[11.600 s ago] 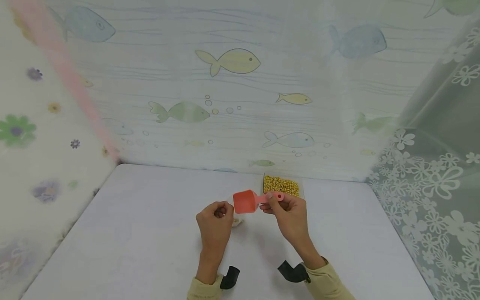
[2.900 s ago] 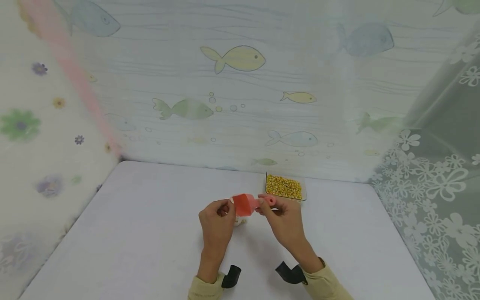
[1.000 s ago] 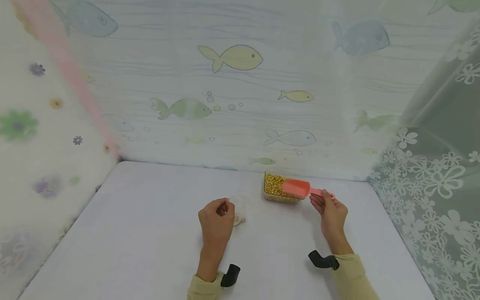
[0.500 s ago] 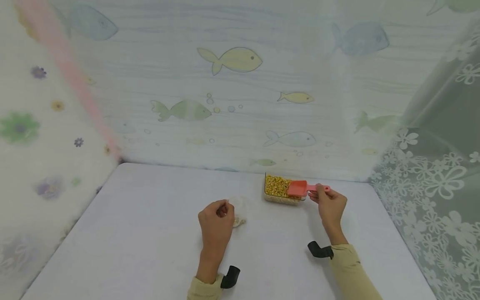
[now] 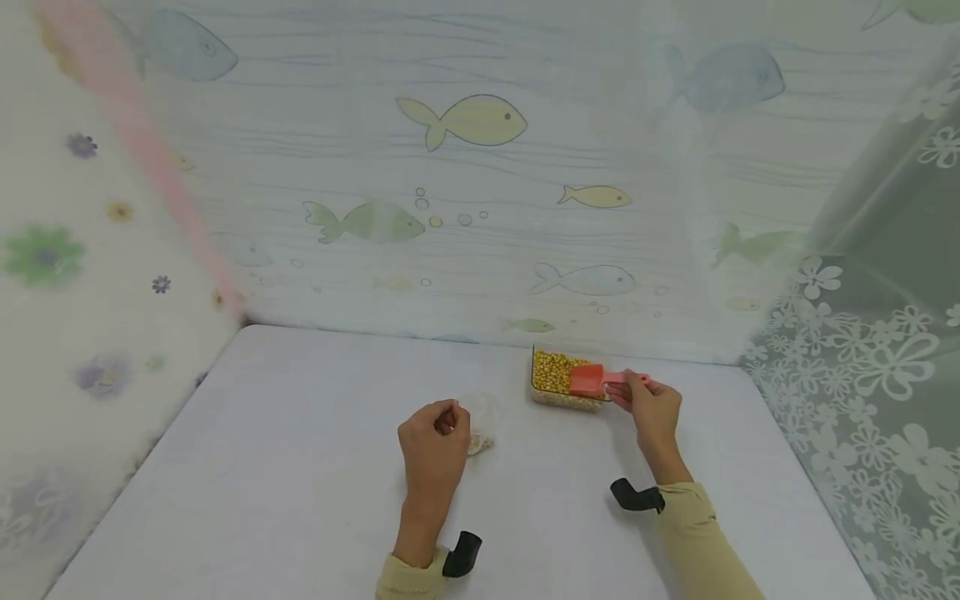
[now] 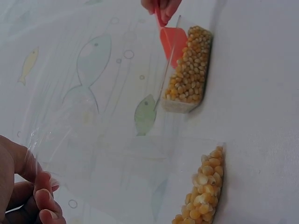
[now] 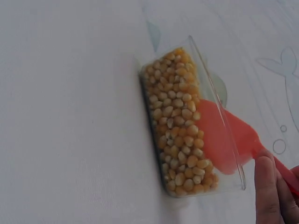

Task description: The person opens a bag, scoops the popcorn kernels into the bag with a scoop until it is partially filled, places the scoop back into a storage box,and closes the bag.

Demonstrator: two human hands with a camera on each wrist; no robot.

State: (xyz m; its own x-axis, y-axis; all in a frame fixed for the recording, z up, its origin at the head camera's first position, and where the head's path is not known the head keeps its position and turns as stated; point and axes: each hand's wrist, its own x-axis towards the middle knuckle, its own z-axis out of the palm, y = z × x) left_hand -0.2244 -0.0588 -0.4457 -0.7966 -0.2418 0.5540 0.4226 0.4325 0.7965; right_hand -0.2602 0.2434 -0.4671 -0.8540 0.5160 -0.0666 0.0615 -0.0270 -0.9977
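Note:
My left hand (image 5: 447,416) pinches the rim of a small clear plastic bag (image 5: 481,423) that lies on the white table (image 5: 300,467). In the left wrist view my fingers (image 6: 39,198) hold the bag (image 6: 117,163), which has some corn kernels (image 6: 205,191) at its bottom. My right hand (image 5: 632,389) grips the handle of a pink scoop (image 5: 587,380). The scoop's bowl is down in a clear box of corn kernels (image 5: 557,377) at the back of the table. The right wrist view shows the scoop (image 7: 224,137) against the box's far side, beside the kernels (image 7: 180,130), with my fingers (image 7: 268,191) on its handle.
Fish-patterned sheeting (image 5: 465,208) walls the table at the back, flowered sheeting (image 5: 67,275) on the left and a lace curtain (image 5: 862,358) on the right. The box stands close to the back wall.
My right hand carried the scoop from beside the bag over to the corn box and lowered its bowl into the kernels. My left hand kept holding the bag in place.

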